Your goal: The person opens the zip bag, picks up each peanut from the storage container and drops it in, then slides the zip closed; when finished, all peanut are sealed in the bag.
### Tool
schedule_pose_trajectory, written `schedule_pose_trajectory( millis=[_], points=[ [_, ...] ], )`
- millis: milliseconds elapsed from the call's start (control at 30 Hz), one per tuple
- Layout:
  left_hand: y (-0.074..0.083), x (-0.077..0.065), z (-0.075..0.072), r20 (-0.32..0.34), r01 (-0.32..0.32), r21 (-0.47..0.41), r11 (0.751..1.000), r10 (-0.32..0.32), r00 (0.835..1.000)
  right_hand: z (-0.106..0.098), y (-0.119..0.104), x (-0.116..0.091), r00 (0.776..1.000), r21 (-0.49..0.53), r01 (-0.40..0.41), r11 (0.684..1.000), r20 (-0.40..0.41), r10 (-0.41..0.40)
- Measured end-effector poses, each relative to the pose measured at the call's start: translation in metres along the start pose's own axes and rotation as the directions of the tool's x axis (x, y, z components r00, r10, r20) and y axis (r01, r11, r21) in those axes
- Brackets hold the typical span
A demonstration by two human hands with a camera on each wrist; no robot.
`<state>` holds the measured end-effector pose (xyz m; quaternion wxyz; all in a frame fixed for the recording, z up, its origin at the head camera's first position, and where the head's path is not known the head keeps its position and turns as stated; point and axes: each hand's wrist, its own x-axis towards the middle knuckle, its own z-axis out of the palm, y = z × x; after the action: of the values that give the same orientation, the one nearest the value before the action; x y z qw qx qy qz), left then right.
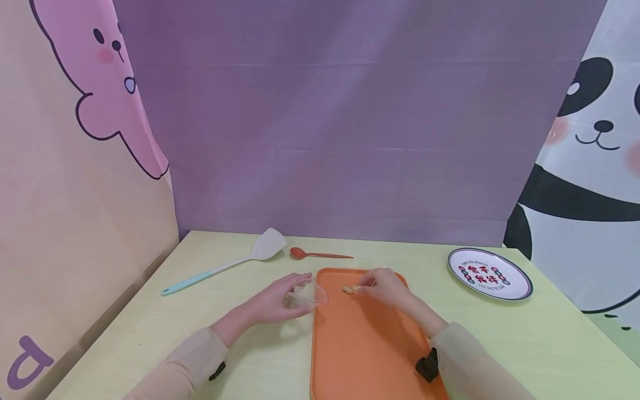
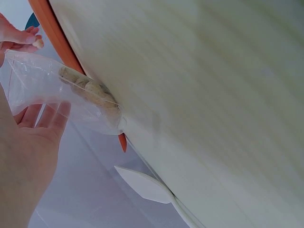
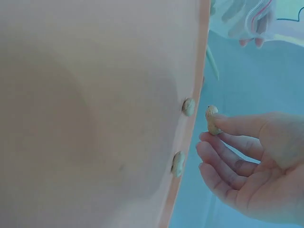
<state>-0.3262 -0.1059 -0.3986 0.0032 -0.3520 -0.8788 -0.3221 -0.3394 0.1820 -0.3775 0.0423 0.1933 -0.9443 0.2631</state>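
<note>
My left hand [image 1: 280, 300] grips a clear zip bag [image 2: 42, 78] at the left edge of the orange tray [image 1: 370, 344]. Several unshelled peanuts [image 2: 92, 90] lie together inside the bag. Over the far part of the tray, my right hand [image 1: 385, 286] pinches one peanut [image 3: 212, 119] between thumb and forefinger. Two more peanuts rest on the tray near its far rim in the right wrist view, a rounder-looking peanut [image 3: 188, 107] and a longer peanut [image 3: 177, 164]. The bag's mouth faces the right hand.
A white spatula with a pale blue handle [image 1: 225, 268] lies at the back left of the table [image 1: 125, 333]. Beside it is a red spoon [image 1: 320, 255], behind the tray. A white plate with red lettering [image 1: 490, 274] stands at the right. A purple cloth [image 1: 340, 139] hangs behind.
</note>
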Motion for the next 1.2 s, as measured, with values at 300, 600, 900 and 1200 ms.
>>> schedule_pose_trajectory(
  millis=[300,600,900,1200],
  points=[
    [-0.002,0.002,0.001,-0.004,-0.027,0.012,1.000,0.027,1.000,0.000,-0.021,-0.007,0.998,0.070,0.036,0.997,-0.052,-0.032],
    [-0.005,0.003,0.002,-0.005,-0.041,0.016,0.999,0.041,0.999,-0.001,-0.047,-0.015,0.990,0.116,0.128,0.985,-0.068,-0.121],
    [-0.007,0.004,0.003,-0.019,-0.061,0.031,0.998,0.062,0.998,0.011,-0.061,-0.013,0.970,0.133,0.241,0.961,-0.066,-0.234],
    [-0.007,0.004,0.004,-0.027,-0.075,0.023,0.997,0.076,0.997,0.020,-0.066,-0.010,0.949,0.140,0.314,0.939,-0.049,-0.311]
  ],
)
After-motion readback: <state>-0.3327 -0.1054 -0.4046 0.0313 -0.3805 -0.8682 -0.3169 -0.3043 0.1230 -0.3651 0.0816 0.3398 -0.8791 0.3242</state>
